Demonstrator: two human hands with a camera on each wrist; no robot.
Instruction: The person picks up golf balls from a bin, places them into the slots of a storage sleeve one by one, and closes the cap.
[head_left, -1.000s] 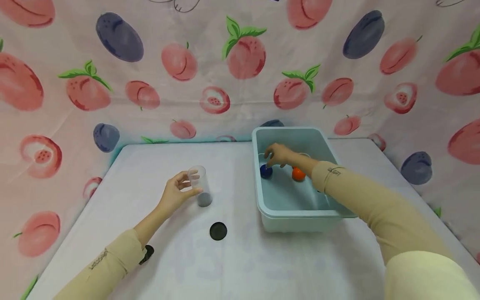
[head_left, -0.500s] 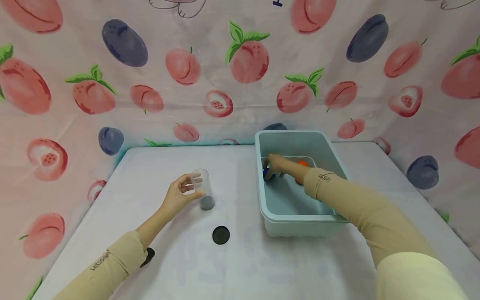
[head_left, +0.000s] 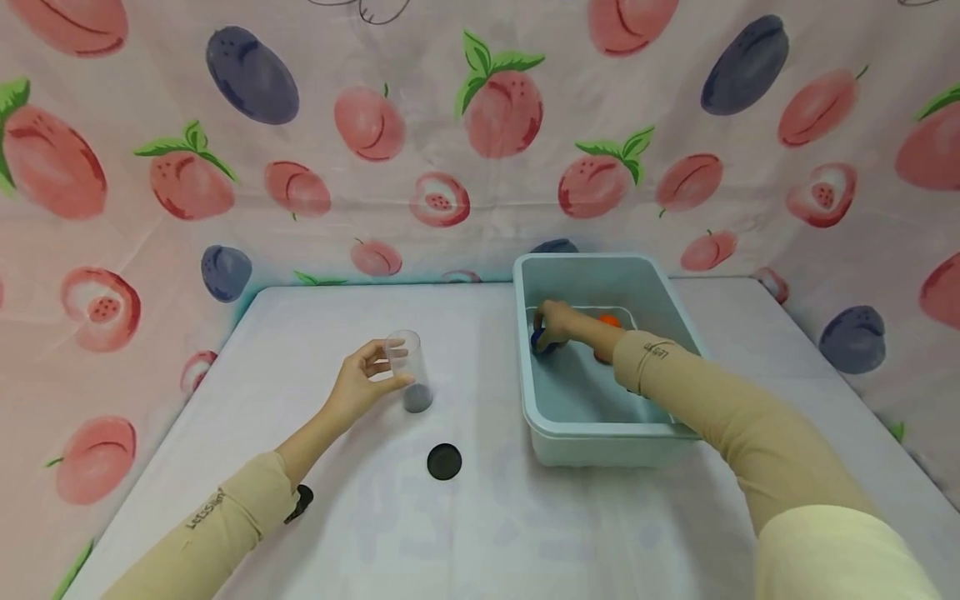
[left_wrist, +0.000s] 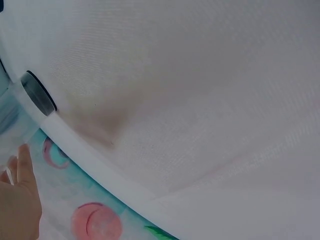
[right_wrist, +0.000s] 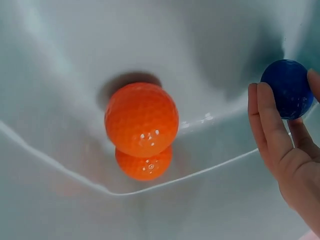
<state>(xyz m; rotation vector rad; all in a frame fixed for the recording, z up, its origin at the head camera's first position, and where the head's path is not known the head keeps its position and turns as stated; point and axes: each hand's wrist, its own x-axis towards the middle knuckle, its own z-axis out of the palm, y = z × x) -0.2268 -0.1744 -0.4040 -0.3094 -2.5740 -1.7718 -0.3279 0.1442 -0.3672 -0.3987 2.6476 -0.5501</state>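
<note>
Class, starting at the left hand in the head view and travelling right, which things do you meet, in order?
Left hand, clear cup, black disc, blue ball, orange ball. The bin and right hand overlap the balls, so they are left out.

Fruit-printed pale pink cloth backdrop (head_left: 480,187) behind a white table (head_left: 480,517)

Left grip (head_left: 358,382) around clear cup (head_left: 412,371), right grip (head_left: 558,320) on blue ball (head_left: 537,341)

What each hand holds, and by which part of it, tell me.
The left hand holds the clear cup by its side wall; the right hand pinches the blue ball by its sides.
</note>
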